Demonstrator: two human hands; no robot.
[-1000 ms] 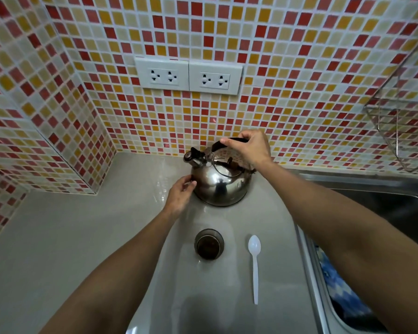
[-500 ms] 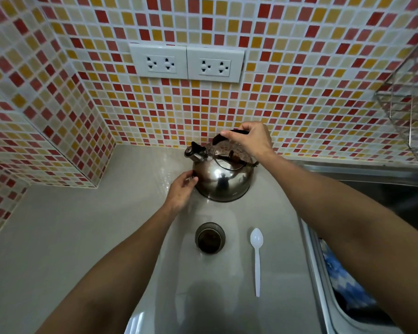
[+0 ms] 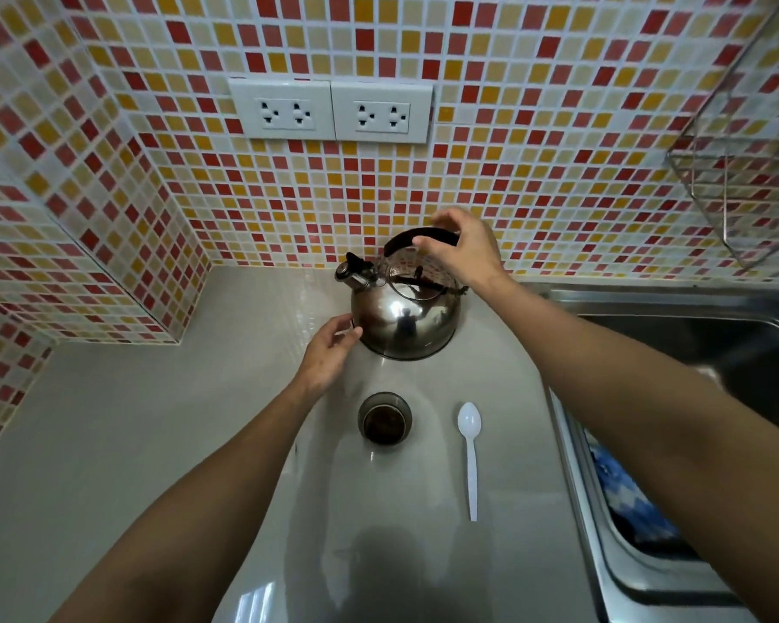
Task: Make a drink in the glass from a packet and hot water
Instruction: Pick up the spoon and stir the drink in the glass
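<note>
The left hand [image 3: 329, 350] is resting open-fingered on the grey surface [image 3: 131, 442], its fingertips just touching the steel kettle [image 3: 405, 317] low on its side. Nearer the viewer, the glass [image 3: 384, 418] is sitting upright holding something dark, the white spoon [image 3: 470, 451] lying just beside it. The right hand [image 3: 464, 249] is hovering over the kettle's black handle [image 3: 405, 238], fingers loosely spread, not gripping it.

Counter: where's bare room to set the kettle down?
Widest free patch: counter left of the left hand, out to the tiled corner wall. Also bare nearer the camera, below the glass and spoon. Crowded: the strip from kettle to glass, spoon and sink edge.
</note>
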